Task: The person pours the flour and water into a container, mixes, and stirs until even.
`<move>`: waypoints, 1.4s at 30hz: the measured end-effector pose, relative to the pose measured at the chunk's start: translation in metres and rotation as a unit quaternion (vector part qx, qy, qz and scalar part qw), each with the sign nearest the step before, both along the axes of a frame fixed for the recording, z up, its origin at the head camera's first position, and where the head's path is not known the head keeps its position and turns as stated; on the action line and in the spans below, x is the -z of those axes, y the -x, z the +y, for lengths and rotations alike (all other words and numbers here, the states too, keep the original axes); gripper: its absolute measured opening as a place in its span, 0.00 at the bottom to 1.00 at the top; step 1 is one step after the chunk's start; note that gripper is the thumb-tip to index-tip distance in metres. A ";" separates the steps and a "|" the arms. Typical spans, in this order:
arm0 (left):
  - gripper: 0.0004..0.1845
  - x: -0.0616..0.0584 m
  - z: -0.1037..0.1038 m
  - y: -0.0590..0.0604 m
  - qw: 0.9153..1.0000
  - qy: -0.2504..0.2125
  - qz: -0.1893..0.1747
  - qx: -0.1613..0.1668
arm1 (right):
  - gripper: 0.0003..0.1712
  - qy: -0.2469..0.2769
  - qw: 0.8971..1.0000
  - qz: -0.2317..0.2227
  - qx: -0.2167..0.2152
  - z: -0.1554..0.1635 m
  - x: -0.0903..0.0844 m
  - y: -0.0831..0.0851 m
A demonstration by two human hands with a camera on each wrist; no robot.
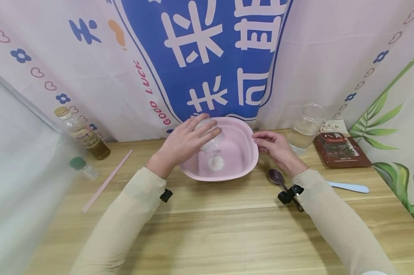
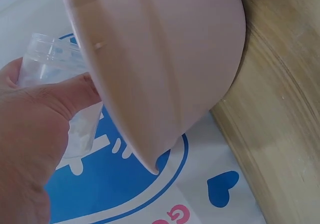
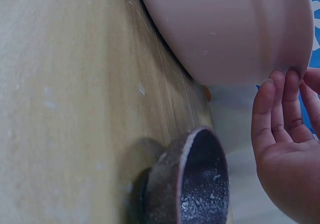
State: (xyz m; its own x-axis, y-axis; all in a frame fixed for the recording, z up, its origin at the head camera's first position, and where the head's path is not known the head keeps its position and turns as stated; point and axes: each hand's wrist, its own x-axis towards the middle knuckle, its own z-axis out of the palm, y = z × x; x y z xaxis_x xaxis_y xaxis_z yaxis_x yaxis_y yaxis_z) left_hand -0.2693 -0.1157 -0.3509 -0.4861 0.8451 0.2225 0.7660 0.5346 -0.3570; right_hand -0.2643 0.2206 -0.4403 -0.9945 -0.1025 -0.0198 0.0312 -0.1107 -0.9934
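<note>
Wooden table [image 1: 200, 229]: jar [image 1: 212, 144], gripped by left hand [image 1: 183, 141], looked light, slick — best held round its body; basin [image 1: 240, 152], edge-pinched by right hand [image 1: 276, 148], seemed stiff.

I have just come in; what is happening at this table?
A person's left hand holds a clear container tilted over a pink basin, while the right hand pinches the basin's rim. What looks like white powder lies in the basin. A dark spoon rests on the table near the right hand.

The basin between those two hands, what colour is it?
The basin is pale pink; the head view shows it best.
</note>
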 end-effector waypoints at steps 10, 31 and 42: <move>0.42 0.003 -0.001 -0.001 1.000 -0.009 -0.023 0.011 | 0.10 0.003 1.000 -0.002 -0.001 0.000 0.000 0.000; 0.51 0.011 -0.015 0.010 0.978 -0.179 -0.099 -0.042 | 0.09 0.013 1.000 -0.002 0.000 0.000 0.001 0.000; 0.55 0.014 -0.023 0.007 0.928 -0.301 -0.201 -0.087 | 0.08 0.010 1.000 -0.001 -0.001 0.000 0.000 0.000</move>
